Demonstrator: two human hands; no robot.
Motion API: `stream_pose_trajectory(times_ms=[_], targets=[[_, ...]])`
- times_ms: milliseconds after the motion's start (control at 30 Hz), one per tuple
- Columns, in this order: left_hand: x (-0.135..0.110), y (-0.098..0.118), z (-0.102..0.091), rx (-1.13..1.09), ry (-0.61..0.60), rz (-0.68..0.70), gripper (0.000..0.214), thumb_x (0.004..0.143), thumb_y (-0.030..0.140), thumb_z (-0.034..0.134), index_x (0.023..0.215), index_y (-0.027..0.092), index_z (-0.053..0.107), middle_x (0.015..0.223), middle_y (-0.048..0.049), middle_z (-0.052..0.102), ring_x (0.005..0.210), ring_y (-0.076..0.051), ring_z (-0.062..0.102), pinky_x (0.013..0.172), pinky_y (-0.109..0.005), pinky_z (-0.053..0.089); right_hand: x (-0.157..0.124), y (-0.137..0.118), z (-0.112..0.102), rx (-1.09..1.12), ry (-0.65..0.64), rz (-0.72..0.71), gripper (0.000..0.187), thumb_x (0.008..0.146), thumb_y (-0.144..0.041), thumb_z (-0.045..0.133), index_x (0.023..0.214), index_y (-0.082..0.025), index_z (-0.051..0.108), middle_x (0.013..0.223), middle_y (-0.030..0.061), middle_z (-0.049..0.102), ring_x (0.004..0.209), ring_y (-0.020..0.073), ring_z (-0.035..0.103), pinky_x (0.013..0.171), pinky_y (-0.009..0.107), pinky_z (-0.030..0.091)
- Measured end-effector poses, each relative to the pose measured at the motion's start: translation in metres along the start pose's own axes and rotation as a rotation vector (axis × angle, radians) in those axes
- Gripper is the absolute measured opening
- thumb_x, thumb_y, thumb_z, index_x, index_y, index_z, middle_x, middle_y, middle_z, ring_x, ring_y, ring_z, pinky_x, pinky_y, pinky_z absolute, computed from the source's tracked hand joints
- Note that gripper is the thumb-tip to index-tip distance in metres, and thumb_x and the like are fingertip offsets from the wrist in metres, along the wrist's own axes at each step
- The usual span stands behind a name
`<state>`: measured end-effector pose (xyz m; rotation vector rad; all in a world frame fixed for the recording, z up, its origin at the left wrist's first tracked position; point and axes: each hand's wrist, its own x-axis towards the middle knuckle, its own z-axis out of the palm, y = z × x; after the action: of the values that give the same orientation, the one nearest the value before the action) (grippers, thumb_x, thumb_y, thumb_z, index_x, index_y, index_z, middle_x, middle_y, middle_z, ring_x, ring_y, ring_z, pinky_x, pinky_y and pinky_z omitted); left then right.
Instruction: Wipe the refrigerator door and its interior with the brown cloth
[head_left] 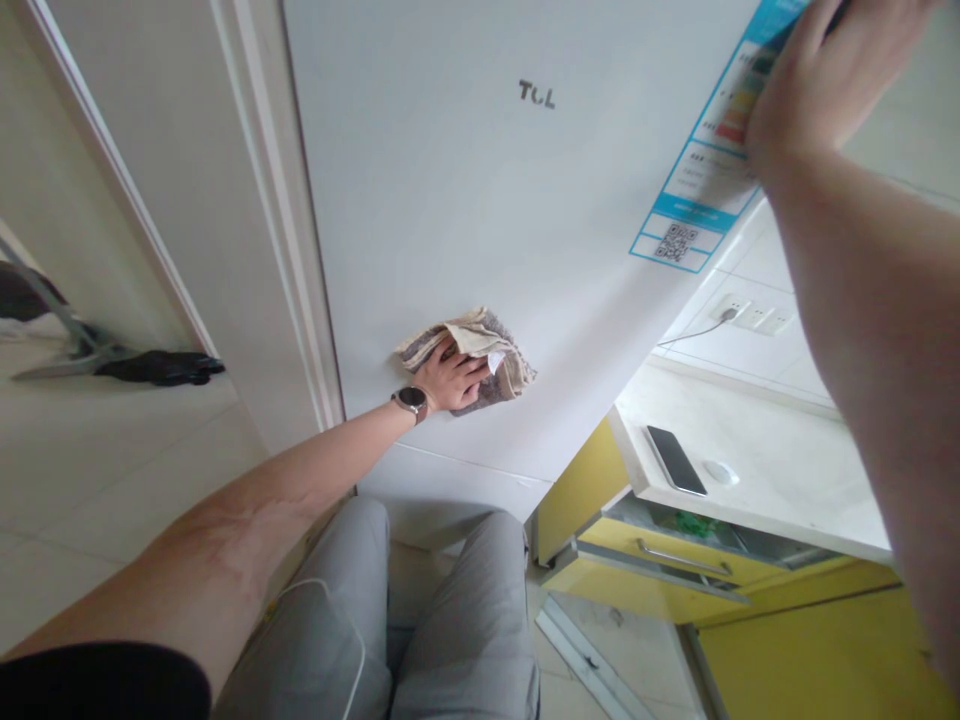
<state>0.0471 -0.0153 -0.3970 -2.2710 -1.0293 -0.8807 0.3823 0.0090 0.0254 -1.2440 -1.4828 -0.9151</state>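
Note:
My left hand [452, 378], with a watch on its wrist, presses a crumpled beige and grey cloth [480, 350] flat against the lower part of a white refrigerator door [450, 200]. Its fingers curl over the cloth. My right hand [821, 75] rests high on the same door at the upper right, over the edge of a blue and white energy label [705, 190]. The right hand's fingertips run out of the picture, so I cannot see whether they grip the door's edge.
A white door frame [277, 220] stands left of the refrigerator. At the right is a pale countertop [780, 480] with a dark phone [675, 459] on it, above a partly pulled-out yellow drawer [660, 565]. Wall sockets [750, 315] sit behind the counter. My grey-trousered legs [420, 620] are below.

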Motion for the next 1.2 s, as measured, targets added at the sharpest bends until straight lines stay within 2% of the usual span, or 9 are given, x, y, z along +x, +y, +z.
stream_pose_trajectory(times_ms=[133, 200, 400, 533, 700, 833, 933, 1067, 1200], targets=[[-0.037, 0.004, 0.024, -0.018, -0.103, 0.01, 0.045, 0.087, 0.025, 0.062, 0.128, 0.038, 0.077, 0.117, -0.0083, 0.078, 0.117, -0.032, 0.065, 0.115, -0.058, 0.039, -0.013, -0.012, -0.006, -0.014, 0.092, 0.021, 0.044, 0.107, -0.025, 0.032, 0.143, -0.011, 0.053, 0.156, 0.0163, 0.046, 0.141, 0.0301, 0.042, 0.123, 0.047, 0.023], [-0.061, 0.005, 0.039, -0.002, -0.141, 0.015, 0.039, 0.088, 0.027, 0.062, 0.122, 0.035, 0.08, 0.121, -0.0089, 0.077, 0.118, -0.034, 0.066, 0.112, -0.057, 0.042, -0.019, -0.017, -0.008, 0.032, 0.149, 0.005, 0.032, 0.104, -0.025, 0.037, 0.129, -0.019, 0.057, 0.144, 0.0156, 0.054, 0.13, 0.031, 0.044, 0.116, 0.047, 0.032], [-0.11, -0.004, 0.079, 0.009, -0.204, 0.089, 0.032, 0.092, 0.03, 0.061, 0.116, 0.038, 0.08, 0.132, -0.0013, 0.075, 0.123, -0.031, 0.068, 0.111, -0.053, 0.048, -0.028, -0.026, -0.007, 0.101, 0.125, 0.041, 0.021, 0.104, -0.028, 0.031, 0.113, -0.027, 0.05, 0.135, 0.0145, 0.054, 0.126, 0.0315, 0.041, 0.112, 0.055, 0.03], [-0.116, -0.008, 0.08, 0.001, -0.2, 0.101, 0.032, 0.092, 0.03, 0.061, 0.115, 0.04, 0.08, 0.131, 0.0006, 0.075, 0.121, -0.028, 0.071, 0.113, -0.051, 0.049, -0.029, -0.022, -0.004, 0.116, 0.149, 0.002, 0.033, 0.107, -0.043, 0.026, 0.113, -0.029, 0.055, 0.129, 0.0128, 0.057, 0.126, 0.0347, 0.044, 0.108, 0.06, 0.035], [-0.106, -0.008, 0.062, 0.032, -0.225, 0.083, 0.035, 0.093, 0.034, 0.061, 0.121, 0.045, 0.078, 0.13, 0.0034, 0.076, 0.116, -0.028, 0.072, 0.113, -0.048, 0.051, -0.027, -0.018, 0.002, 0.068, 0.194, -0.03, 0.039, 0.106, -0.046, 0.027, 0.116, -0.024, 0.059, 0.122, 0.013, 0.059, 0.122, 0.0348, 0.05, 0.106, 0.058, 0.04], [-0.081, -0.005, 0.038, 0.061, -0.244, 0.121, 0.034, 0.094, 0.032, 0.061, 0.121, 0.045, 0.078, 0.124, 0.0059, 0.078, 0.11, -0.026, 0.074, 0.115, -0.046, 0.049, -0.027, -0.018, 0.005, 0.039, 0.187, -0.026, 0.041, 0.107, -0.044, 0.027, 0.118, -0.023, 0.06, 0.123, 0.0141, 0.059, 0.123, 0.0346, 0.05, 0.107, 0.057, 0.041], [-0.042, -0.003, 0.009, 0.081, -0.208, 0.176, 0.033, 0.095, 0.03, 0.061, 0.119, 0.045, 0.078, 0.12, 0.0067, 0.079, 0.107, -0.023, 0.074, 0.115, -0.044, 0.049, -0.027, -0.017, 0.006, 0.038, 0.176, -0.033, 0.043, 0.107, -0.045, 0.025, 0.121, -0.022, 0.059, 0.125, 0.0148, 0.058, 0.126, 0.0358, 0.048, 0.107, 0.057, 0.04], [0.043, -0.006, -0.052, 0.116, -0.102, 0.218, 0.035, 0.098, 0.03, 0.059, 0.128, 0.039, 0.075, 0.126, 0.0017, 0.077, 0.118, -0.025, 0.069, 0.122, -0.05, 0.04, -0.027, -0.016, 0.008, 0.048, 0.181, -0.05, 0.044, 0.108, -0.047, 0.024, 0.122, -0.023, 0.058, 0.124, 0.0147, 0.057, 0.125, 0.0361, 0.048, 0.105, 0.057, 0.039], [0.142, -0.009, -0.128, 0.18, 0.076, 0.14, 0.046, 0.1, 0.034, 0.053, 0.144, 0.035, 0.065, 0.149, -0.0037, 0.063, 0.143, -0.032, 0.052, 0.127, -0.057, 0.028, -0.028, -0.016, 0.005, 0.075, 0.166, -0.049, 0.046, 0.108, -0.051, 0.02, 0.119, -0.025, 0.056, 0.124, 0.0146, 0.057, 0.124, 0.0358, 0.046, 0.103, 0.057, 0.038]])
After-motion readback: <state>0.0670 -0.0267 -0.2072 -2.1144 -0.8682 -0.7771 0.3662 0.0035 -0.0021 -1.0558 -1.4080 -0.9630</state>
